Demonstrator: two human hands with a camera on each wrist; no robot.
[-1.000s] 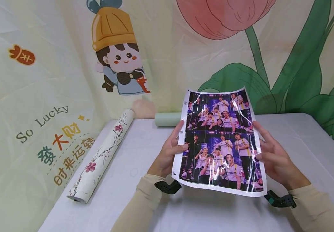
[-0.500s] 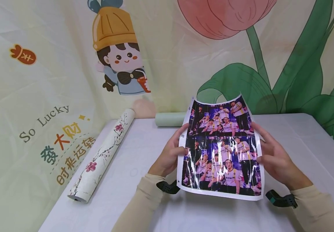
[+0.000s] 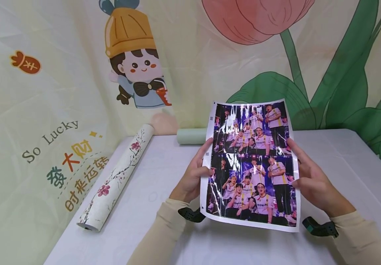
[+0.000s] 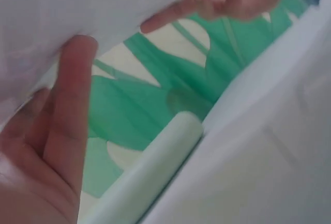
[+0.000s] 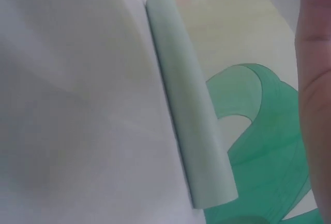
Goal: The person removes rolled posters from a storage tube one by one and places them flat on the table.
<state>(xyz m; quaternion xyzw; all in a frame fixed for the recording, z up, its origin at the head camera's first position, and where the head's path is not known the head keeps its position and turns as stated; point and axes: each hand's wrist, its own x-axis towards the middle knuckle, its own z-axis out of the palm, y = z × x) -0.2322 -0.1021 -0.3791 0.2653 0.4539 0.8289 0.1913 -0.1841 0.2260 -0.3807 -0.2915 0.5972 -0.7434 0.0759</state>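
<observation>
A glossy photo print (image 3: 253, 165) with a white border is held up above the table in the head view. It carries two similar group pictures, one above the other, with bright glare streaks on its surface. My left hand (image 3: 192, 175) pinches its left edge, thumb on the front and fingers partly hidden behind. On the opposite edge, my right hand (image 3: 314, 182) holds it likewise. From the left wrist, the pale back of the print (image 4: 114, 6) shows, with left-hand fingers (image 4: 72, 100) against it. Only part of a right-hand finger (image 5: 315, 94) appears in the right wrist view.
A white roll with plum blossoms (image 3: 116, 180) lies slantwise on the white table (image 3: 150, 206) at left. Behind the print, a pale green roll (image 3: 191, 136) lies along the table's back, partly covered. A printed cloth backdrop (image 3: 190, 66) hangs behind.
The print tipped back with its top edge curved, then came upright and flatter again. The glare has shifted across it. Both hands kept their grip and barely moved.
</observation>
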